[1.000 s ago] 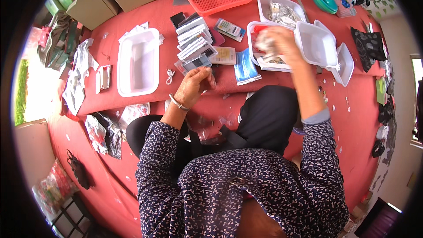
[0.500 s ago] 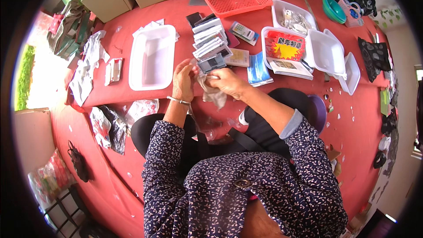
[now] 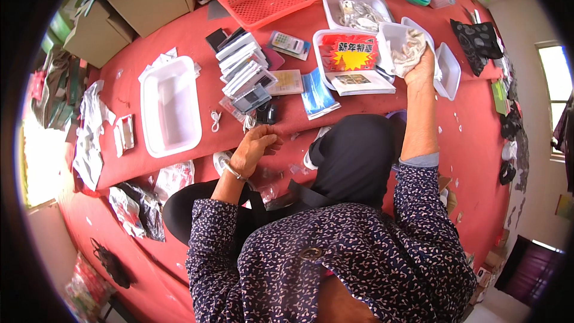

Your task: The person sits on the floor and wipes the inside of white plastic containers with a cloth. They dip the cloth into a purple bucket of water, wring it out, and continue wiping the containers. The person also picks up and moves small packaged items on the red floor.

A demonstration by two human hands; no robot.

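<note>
Red counter [image 3: 179, 36]: we see it covered in a red cloth, with everything laid out across it.
Far left: an empty white rectangular plastic tray [image 3: 170, 104] sits well apart from both of our hands.
Middle stack: a fanned row of small flat boxed gadgets in grey and white [image 3: 242, 69] lies just beyond our left hand.
Left hand [image 3: 252, 149]: fingers loosely curled and holding nothing that we can make out; it rests low on the counter edge, near scraps of clear plastic wrap [image 3: 269, 188] on our lap.
Right hand [image 3: 421, 66]: stretched far out and closed on a crumpled pale cloth-like bundle [image 3: 408, 51], held in or just over a small white plastic tub [image 3: 391, 33].
Beside it: a white tray with a red and yellow printed card [image 3: 350, 54] touches the tub's left side.
Step in hand: we judge that the bundle is being put into or taken from the tub; we cannot tell which.
Next move: it calls for a steady reach, since the tubs stand crowded together.
</note>
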